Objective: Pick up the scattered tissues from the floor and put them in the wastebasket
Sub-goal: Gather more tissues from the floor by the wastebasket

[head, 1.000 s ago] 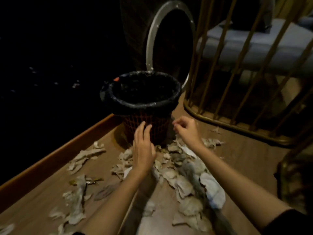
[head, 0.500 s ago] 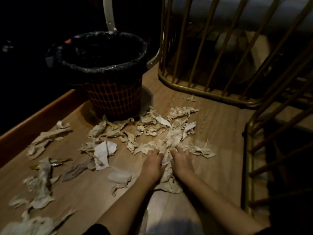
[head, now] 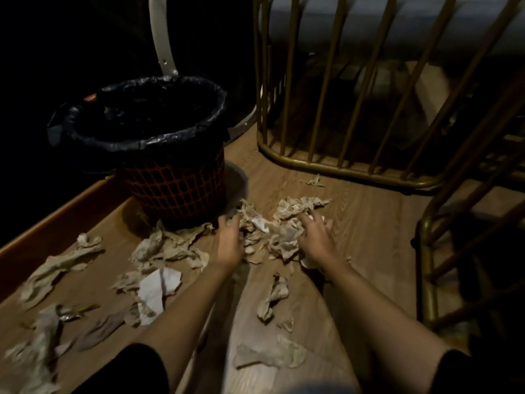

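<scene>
Crumpled tissues lie scattered over the wooden floor. A heap of tissues sits just right of the wastebasket, an orange mesh bin lined with a black bag. My left hand presses against the heap's left side with fingers spread. My right hand cups the heap's right side, fingers curled into the paper. The heap is squeezed between both hands, still resting on the floor. More tissues lie loose at the left and a twisted one lies between my forearms.
A gold metal railing curves across the back right, and another railing post stands at the right. A raised wooden edge borders the floor on the left, with darkness beyond. A white curved bar rises behind the bin.
Both hands have moved forward and apart, from the near end of the pile to either side of the heap beside the bin. The heap is bunched tighter. The view has shifted slightly.
</scene>
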`<action>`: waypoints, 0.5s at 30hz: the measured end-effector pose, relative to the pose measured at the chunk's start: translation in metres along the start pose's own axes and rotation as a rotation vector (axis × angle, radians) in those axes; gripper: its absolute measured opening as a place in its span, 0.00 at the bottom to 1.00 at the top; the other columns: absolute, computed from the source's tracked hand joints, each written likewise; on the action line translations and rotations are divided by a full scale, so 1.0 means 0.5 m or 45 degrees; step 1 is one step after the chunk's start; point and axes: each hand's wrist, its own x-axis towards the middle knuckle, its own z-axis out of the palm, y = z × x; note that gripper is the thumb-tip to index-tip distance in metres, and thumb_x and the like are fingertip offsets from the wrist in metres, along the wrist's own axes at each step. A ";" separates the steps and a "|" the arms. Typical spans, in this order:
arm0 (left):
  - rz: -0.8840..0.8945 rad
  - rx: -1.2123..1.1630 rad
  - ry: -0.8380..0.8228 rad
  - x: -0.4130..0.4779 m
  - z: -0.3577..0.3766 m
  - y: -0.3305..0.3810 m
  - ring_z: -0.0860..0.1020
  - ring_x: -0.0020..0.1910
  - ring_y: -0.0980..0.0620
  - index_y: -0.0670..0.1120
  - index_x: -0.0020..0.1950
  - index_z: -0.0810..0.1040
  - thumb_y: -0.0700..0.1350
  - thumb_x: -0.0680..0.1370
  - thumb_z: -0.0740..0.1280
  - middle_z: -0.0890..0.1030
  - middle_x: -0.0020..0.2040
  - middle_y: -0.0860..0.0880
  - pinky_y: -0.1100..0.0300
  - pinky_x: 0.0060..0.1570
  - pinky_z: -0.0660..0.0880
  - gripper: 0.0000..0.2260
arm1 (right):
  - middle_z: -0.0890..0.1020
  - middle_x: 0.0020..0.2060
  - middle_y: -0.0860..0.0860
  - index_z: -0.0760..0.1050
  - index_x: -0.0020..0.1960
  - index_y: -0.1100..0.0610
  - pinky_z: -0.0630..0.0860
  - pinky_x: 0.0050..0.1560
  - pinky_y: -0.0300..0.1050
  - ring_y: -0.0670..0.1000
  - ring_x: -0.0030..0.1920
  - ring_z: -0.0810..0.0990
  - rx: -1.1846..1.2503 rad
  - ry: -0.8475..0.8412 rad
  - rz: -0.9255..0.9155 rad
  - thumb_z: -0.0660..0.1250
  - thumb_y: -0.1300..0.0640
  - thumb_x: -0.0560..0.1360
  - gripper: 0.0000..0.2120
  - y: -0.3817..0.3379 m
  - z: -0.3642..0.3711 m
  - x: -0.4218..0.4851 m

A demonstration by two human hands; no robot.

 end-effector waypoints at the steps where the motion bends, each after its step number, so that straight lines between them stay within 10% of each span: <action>1: -0.040 0.059 -0.099 0.030 -0.001 -0.002 0.76 0.50 0.36 0.48 0.72 0.59 0.32 0.73 0.64 0.56 0.72 0.35 0.48 0.46 0.75 0.31 | 0.53 0.76 0.52 0.63 0.69 0.42 0.65 0.66 0.64 0.66 0.72 0.53 0.011 -0.149 0.043 0.64 0.64 0.72 0.30 -0.001 0.000 0.016; 3: -0.080 0.189 -0.329 0.086 0.012 -0.010 0.77 0.53 0.38 0.56 0.74 0.52 0.36 0.72 0.69 0.46 0.76 0.36 0.48 0.50 0.77 0.39 | 0.44 0.77 0.52 0.55 0.71 0.38 0.58 0.70 0.67 0.67 0.74 0.45 0.018 -0.405 0.084 0.65 0.58 0.72 0.34 -0.005 0.018 0.037; 6: 0.055 0.360 -0.573 0.132 0.037 -0.005 0.73 0.62 0.38 0.50 0.70 0.65 0.41 0.70 0.69 0.67 0.70 0.37 0.50 0.60 0.73 0.29 | 0.53 0.76 0.55 0.59 0.72 0.42 0.52 0.71 0.67 0.65 0.75 0.48 -0.169 -0.400 0.005 0.60 0.55 0.76 0.27 -0.014 0.070 0.030; 11: 0.073 0.098 -0.329 0.083 0.058 0.018 0.80 0.44 0.42 0.39 0.44 0.81 0.33 0.69 0.65 0.83 0.43 0.39 0.54 0.41 0.76 0.08 | 0.77 0.61 0.60 0.76 0.60 0.58 0.75 0.59 0.51 0.62 0.59 0.73 -0.127 0.124 -0.388 0.63 0.67 0.73 0.17 0.017 0.136 -0.044; 15: -0.012 0.015 -0.296 0.037 0.041 -0.003 0.75 0.29 0.51 0.41 0.34 0.73 0.25 0.69 0.59 0.75 0.35 0.43 0.68 0.23 0.68 0.12 | 0.78 0.56 0.59 0.76 0.60 0.57 0.69 0.60 0.54 0.61 0.56 0.73 0.138 0.192 -0.328 0.60 0.69 0.74 0.18 0.035 0.104 0.003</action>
